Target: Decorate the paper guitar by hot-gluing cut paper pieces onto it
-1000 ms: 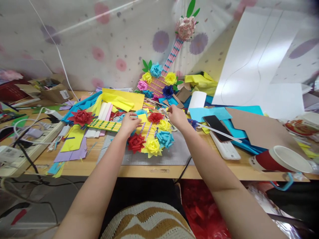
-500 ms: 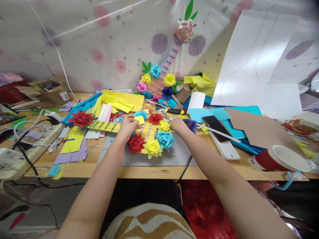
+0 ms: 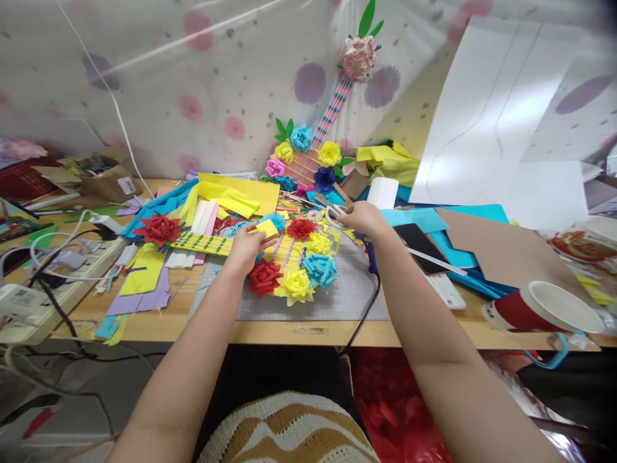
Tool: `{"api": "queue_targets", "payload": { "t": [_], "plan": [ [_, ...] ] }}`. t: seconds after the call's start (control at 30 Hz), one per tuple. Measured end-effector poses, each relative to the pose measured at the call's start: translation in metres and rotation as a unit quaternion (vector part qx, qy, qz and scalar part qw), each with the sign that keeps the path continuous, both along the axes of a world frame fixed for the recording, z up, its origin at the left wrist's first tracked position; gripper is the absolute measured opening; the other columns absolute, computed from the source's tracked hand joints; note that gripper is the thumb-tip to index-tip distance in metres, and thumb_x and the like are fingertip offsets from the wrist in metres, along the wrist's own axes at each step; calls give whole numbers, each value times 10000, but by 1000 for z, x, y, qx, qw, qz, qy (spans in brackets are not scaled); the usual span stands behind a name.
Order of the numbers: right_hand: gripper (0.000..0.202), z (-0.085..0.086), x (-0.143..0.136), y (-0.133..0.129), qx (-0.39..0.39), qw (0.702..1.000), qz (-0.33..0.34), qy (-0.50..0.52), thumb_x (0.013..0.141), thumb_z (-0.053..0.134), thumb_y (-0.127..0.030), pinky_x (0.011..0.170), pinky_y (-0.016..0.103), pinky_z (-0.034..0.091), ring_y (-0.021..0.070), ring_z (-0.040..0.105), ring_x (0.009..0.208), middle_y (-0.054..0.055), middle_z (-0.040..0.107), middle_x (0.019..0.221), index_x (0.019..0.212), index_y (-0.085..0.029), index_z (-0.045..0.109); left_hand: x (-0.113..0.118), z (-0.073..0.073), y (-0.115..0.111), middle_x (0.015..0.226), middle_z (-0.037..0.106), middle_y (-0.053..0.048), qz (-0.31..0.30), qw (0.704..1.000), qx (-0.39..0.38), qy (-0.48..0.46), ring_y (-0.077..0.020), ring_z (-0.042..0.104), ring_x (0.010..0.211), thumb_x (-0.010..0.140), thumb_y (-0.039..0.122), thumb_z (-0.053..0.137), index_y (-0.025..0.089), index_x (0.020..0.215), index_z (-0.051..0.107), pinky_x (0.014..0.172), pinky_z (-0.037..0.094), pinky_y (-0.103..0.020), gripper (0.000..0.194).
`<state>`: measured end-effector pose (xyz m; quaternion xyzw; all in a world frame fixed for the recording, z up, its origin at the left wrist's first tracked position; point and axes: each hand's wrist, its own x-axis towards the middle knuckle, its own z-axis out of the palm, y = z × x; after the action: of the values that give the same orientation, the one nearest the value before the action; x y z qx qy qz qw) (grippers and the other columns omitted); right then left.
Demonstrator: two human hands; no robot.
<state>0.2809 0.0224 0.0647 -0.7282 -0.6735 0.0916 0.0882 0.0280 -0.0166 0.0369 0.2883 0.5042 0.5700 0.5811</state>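
A small yellow paper piece [image 3: 268, 227] is pinched in my left hand [image 3: 247, 247], above the yellow paper guitar [image 3: 219, 246] lying across a grey cutting mat [image 3: 354, 299]. Red, yellow and blue paper flowers ring the guitar's body, among them a red flower [image 3: 264, 277] near my left wrist. My right hand [image 3: 362, 217] is beyond the guitar, its fingers closed at white-handled scissors [image 3: 333, 215]. A red paper flower [image 3: 158, 229] sits at the end of the guitar's neck.
A pink flowered guitar [image 3: 332, 116] leans at the back. On the right are a black phone [image 3: 420, 247], brown cardboard [image 3: 511, 247] and a red-and-white cup [image 3: 535, 308]. A power strip [image 3: 62, 283] with cables lies left; a dark cord crosses the table's front edge.
My right hand has moved right and slightly away from me, and the scissors now show at its fingers. My left hand still holds the yellow piece, nearly in the same place.
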Motion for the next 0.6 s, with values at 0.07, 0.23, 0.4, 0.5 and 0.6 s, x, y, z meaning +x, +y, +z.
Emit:
{"api": "queue_targets", "payload": {
  "t": [0.07, 0.23, 0.4, 0.5, 0.6],
  "plan": [
    [300, 1, -2, -7, -1, 987, -31, 157, 750, 544, -430, 500, 246, 358, 133, 486, 556, 29, 509, 580, 746, -144, 636, 0, 1, -1, 714, 651, -50, 7, 1000, -2, -17, -189, 696, 818, 699, -51, 523, 115, 835, 507, 871, 533, -387, 215],
    [374, -15, -23, -24, -33, 902, 24, 430, 700, 610, -528, 479, 230, 324, 79, 363, 499, -27, 436, 569, 752, -164, 545, 11, -2, -3, 683, 649, -29, -5, 997, 17, -71, -137, 679, 761, 731, -29, 509, 111, 738, 556, 890, 530, -339, 148],
    [515, -22, -33, -29, -12, 929, 64, 365, 595, 688, -618, 641, 268, 424, 150, 533, 691, 41, 591, 752, 785, -160, 547, 28, -5, 2, 597, 602, -3, -6, 991, -14, -134, -102, 658, 663, 764, -6, 486, 129, 644, 505, 787, 558, -256, 182],
    [543, -20, -30, -30, -29, 961, 95, 259, 654, 609, -683, 664, 286, 432, 183, 555, 737, 55, 606, 793, 814, -168, 548, 36, -2, 6, 595, 605, -12, -1, 984, -30, -177, -89, 650, 653, 790, 10, 458, 138, 626, 495, 746, 558, -223, 211],
    [577, -16, -26, -34, -65, 972, 151, 170, 737, 475, -733, 715, 304, 441, 209, 572, 805, 83, 619, 883, 872, -176, 541, 41, 1, 8, 621, 627, -27, -3, 978, -33, -206, -87, 647, 653, 797, 25, 454, 139, 626, 501, 743, 555, -218, 211]
  ]
}}
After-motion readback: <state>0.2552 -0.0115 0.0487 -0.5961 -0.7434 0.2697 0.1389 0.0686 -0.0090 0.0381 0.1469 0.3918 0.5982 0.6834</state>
